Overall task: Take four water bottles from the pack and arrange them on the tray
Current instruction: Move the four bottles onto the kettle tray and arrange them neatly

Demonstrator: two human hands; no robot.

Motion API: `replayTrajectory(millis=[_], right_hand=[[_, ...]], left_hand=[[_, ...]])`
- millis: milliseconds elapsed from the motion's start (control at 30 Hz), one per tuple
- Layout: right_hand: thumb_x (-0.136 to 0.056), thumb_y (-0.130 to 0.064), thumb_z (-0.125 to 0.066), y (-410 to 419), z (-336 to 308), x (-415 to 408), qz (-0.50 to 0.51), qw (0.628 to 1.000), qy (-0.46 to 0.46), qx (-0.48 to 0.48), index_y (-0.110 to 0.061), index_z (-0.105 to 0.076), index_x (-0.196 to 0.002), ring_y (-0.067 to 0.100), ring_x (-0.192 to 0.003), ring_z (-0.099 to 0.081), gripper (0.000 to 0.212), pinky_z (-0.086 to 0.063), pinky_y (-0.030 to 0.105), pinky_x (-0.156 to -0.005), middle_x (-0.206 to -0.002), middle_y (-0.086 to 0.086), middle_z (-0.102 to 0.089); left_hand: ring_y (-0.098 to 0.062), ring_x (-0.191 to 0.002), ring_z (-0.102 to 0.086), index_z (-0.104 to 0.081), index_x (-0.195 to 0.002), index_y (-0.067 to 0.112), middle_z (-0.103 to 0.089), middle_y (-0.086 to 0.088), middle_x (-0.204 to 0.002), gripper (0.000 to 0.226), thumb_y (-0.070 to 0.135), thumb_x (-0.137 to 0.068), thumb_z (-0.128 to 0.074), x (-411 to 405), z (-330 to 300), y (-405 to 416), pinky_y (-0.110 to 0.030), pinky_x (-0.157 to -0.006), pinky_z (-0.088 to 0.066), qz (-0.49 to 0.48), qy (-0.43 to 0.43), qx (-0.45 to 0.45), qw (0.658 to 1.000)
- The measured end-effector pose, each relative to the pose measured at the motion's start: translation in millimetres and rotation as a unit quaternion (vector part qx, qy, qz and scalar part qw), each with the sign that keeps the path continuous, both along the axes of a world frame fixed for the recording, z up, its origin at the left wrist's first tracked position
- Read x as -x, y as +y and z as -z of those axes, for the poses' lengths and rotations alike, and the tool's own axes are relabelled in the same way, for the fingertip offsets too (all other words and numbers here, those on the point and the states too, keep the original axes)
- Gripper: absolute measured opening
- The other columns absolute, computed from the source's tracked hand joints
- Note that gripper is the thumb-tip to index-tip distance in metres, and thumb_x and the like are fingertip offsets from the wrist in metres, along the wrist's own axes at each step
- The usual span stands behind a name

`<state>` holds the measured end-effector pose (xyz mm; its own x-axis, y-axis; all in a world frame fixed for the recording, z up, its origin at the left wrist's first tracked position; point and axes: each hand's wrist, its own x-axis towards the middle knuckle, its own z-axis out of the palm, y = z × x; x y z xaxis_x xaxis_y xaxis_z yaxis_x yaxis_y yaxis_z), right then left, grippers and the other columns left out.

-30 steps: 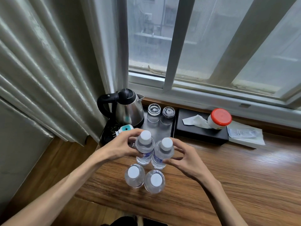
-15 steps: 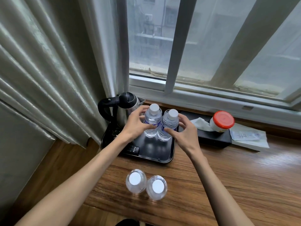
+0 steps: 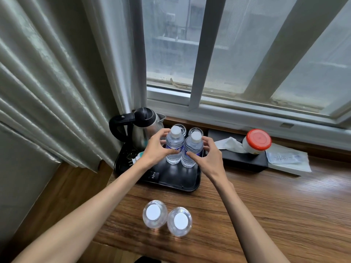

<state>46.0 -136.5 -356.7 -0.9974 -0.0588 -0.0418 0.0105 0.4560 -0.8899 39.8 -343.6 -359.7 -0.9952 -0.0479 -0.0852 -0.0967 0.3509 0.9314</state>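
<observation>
Two clear water bottles with white caps stand side by side at the back of the black tray (image 3: 176, 184). My left hand (image 3: 155, 149) wraps the left bottle (image 3: 173, 147), thumb on its blue label. My right hand (image 3: 208, 158) curls around the right bottle (image 3: 190, 149), thumb touching its front. Two more bottles, one (image 3: 154, 213) beside the other (image 3: 180, 221), stand upright on the wooden table in front of the tray, seen from above. No pack is in view.
A steel kettle (image 3: 144, 126) with a black handle fills the tray's left back corner, with two upturned glasses (image 3: 195, 130) behind the bottles. A black tissue box (image 3: 243, 158), a red-lidded jar (image 3: 256, 141) and a paper (image 3: 286, 160) lie to the right. Curtain (image 3: 57, 82) hangs at left.
Both hands carried the two bottles from the table forward onto the tray. They now stand at its back, hands still around them. The other two bottles have not moved.
</observation>
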Motion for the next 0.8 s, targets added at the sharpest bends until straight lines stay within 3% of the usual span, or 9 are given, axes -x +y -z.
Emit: replayTrajectory(millis=[200, 433, 567, 800], right_hand=[[-0.07, -0.031, -0.088, -1.0, -1.3, 4.0, -0.018, 0.999, 0.003, -0.032, -0.019, -0.055, -0.13, 0.011, -0.102, -0.061, 0.07, -0.045, 0.02, -0.088, -0.124, -0.003, -0.065], [-0.076, -0.036, -0.083, -1.2, 2.9, -4.3, -0.021, 0.998, 0.016, -0.053, -0.023, -0.05, -0.136, 0.011, -0.111, -0.061, 0.069, -0.049, 0.028, -0.097, -0.129, -0.005, -0.065], [-0.077, -0.031, -0.083, -2.8, 1.2, -5.7, -0.021, 0.998, 0.019, -0.05, -0.023, -0.05, -0.139, 0.011, -0.114, -0.061, 0.07, -0.048, 0.027, -0.099, -0.13, -0.004, -0.065], [-0.075, -0.042, -0.081, -1.6, -2.9, 0.4, -0.033, 0.996, 0.024, -0.073, -0.023, -0.046, -0.144, 0.014, -0.126, -0.056, 0.08, -0.046, 0.04, -0.108, -0.14, -0.007, -0.057]], left_hand=[[-0.015, -0.114, -0.063, -0.057, -0.13, 0.02, -0.066, 0.0, -0.122, 0.076, 0.02, -0.063, -0.094, 1.6, 4.4, -3.3, -0.033, -0.103, -0.05, 0.014, -0.01, 0.015, 1.0], [-0.017, -0.119, -0.06, -0.054, -0.131, 0.02, -0.063, 0.008, -0.122, 0.072, 0.016, -0.068, -0.09, -4.1, 6.2, -3.1, -0.034, -0.108, -0.045, 0.017, -0.022, -0.004, 1.0], [-0.017, -0.124, -0.059, -0.056, -0.125, 0.03, -0.065, 0.004, -0.128, 0.069, 0.029, -0.064, -0.09, -6.7, 10.6, -5.4, -0.044, -0.111, -0.044, 0.007, -0.02, -0.012, 1.0], [-0.017, -0.123, -0.06, -0.056, -0.132, 0.02, -0.065, 0.001, -0.13, 0.07, 0.015, -0.07, -0.088, -5.8, 5.8, -3.9, -0.042, -0.11, -0.045, 0.005, -0.007, -0.022, 1.0]])
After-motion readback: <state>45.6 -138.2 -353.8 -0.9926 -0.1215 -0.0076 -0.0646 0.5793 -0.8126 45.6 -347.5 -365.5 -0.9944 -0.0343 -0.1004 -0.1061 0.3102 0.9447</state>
